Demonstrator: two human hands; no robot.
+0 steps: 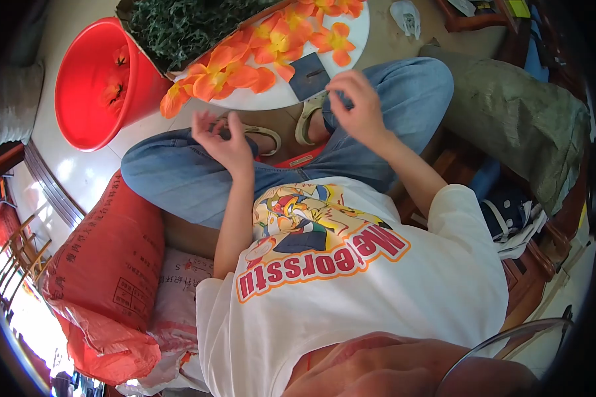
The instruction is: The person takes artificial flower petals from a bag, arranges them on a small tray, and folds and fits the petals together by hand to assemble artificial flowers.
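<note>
My left hand (222,140) hovers above my left thigh, fingers curled loosely and apart, with nothing seen in it. Over my right knee, my right hand (359,111) has bent fingers and a gap to the thumb; no object shows between them. Just beyond both hands is a white round tabletop (245,101). Orange artificial flowers (222,69) are heaped along it, and one single orange flower (334,44) lies apart at the right. A dark grey-blue square (309,76) rests at the table's near edge, close to my right fingertips.
A box of dark green artificial leaves (185,30) stands behind the flowers. The red bucket (89,86) at left has a few orange-red pieces inside. A filled red sack (106,251) leans at my left, a greenish wrapped bundle (510,119) lies at my right. A clear plastic bag (406,18) is on the floor.
</note>
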